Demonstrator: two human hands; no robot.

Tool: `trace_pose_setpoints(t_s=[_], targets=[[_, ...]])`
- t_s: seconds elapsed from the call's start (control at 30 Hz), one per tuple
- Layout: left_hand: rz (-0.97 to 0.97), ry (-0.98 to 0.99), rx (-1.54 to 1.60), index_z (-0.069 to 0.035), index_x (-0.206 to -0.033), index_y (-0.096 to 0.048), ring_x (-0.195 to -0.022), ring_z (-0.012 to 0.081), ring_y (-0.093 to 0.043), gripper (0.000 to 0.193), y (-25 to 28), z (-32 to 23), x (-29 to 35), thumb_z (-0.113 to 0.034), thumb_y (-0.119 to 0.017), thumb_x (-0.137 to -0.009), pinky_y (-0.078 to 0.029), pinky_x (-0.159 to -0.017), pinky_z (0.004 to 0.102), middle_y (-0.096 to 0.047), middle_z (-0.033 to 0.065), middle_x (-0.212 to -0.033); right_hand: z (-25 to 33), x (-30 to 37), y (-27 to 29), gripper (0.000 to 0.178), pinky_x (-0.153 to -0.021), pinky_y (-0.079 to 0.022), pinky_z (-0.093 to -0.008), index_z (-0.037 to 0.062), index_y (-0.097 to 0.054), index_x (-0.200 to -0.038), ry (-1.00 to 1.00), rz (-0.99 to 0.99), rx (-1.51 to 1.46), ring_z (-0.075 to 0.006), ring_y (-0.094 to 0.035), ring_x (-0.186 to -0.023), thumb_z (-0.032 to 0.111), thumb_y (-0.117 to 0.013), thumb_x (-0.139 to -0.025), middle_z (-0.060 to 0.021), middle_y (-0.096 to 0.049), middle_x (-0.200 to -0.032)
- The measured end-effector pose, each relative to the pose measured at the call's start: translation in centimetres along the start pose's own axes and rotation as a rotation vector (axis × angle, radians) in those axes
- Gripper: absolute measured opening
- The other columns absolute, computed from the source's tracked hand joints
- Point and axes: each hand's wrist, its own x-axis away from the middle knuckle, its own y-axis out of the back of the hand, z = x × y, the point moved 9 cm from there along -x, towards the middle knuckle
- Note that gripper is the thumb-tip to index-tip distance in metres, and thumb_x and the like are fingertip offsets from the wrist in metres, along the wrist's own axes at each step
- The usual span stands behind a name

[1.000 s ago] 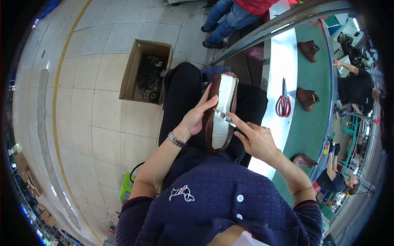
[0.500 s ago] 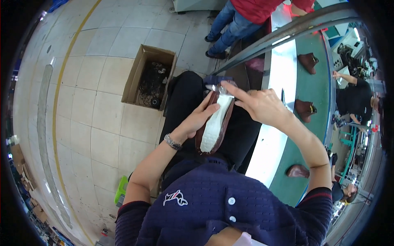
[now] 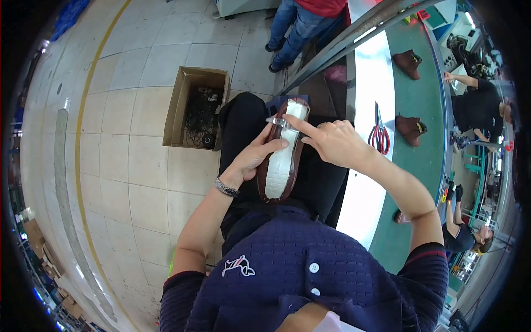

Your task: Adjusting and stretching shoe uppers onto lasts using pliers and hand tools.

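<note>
A brown shoe [image 3: 263,182] rests sole side up across my lap, a long white layer [image 3: 279,166] running along its bottom. My left hand [image 3: 257,155] grips the shoe's left side, its thumb lying on the white layer. Across that layer, toward the far end, sits a narrow shiny strip [image 3: 276,121] that looks like metal or clear plastic. My right hand [image 3: 337,141] is closed with its index finger stretched along the strip, pressing it on the white layer. The strip's full shape is hidden by my fingers.
Red-handled scissors [image 3: 379,138] lie on the white ledge [image 3: 359,205] at my right. Beyond it, brown shoes [image 3: 410,130] stand on a green belt [image 3: 381,243]. A cardboard box [image 3: 171,113] with dark scraps is on the floor at left. A person in jeans [image 3: 298,27] stands ahead; others work at right.
My right hand and the strip have moved from the shoe's far end toward me, baring white layer beyond. My left hand still grips the shoe. The scissors now show past my right hand.
</note>
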Motion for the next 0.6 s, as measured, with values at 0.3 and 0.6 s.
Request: trace_pose_setpoints(t_s=[0.3,0.6], targets=[[0.052,-0.011,-0.064,-0.014,-0.152,-0.024,-0.126,0.0165,-0.046,0.076,1.0,1.9,1.2,-0.025,-0.067,-0.091,-0.039,-0.105,0.0342,-0.046,0.0049,-0.139,1.3,1.1,-0.4,0.066,-0.046,-0.049,-0.0409,0.0226,-0.025,-0.151,0.021,0.031,0.000,-0.0299,-0.065,-0.054,0.023,-0.058,-0.093,-0.0129,-0.065,-0.067],[-0.193,-0.188,-0.024,-0.007,-0.152,-0.023,-0.129,0.0161,-0.043,0.063,1.0,2.9,3.0,-0.032,-0.050,-0.101,-0.036,-0.106,0.0299,-0.042,0.0086,-0.145,1.9,1.5,-0.2,0.066,-0.044,-0.049,-0.0373,0.0224,-0.026,-0.151,0.026,-0.036,-0.077,-0.0275,-0.063,-0.050,0.021,-0.058,-0.093,-0.0119,-0.063,-0.063]])
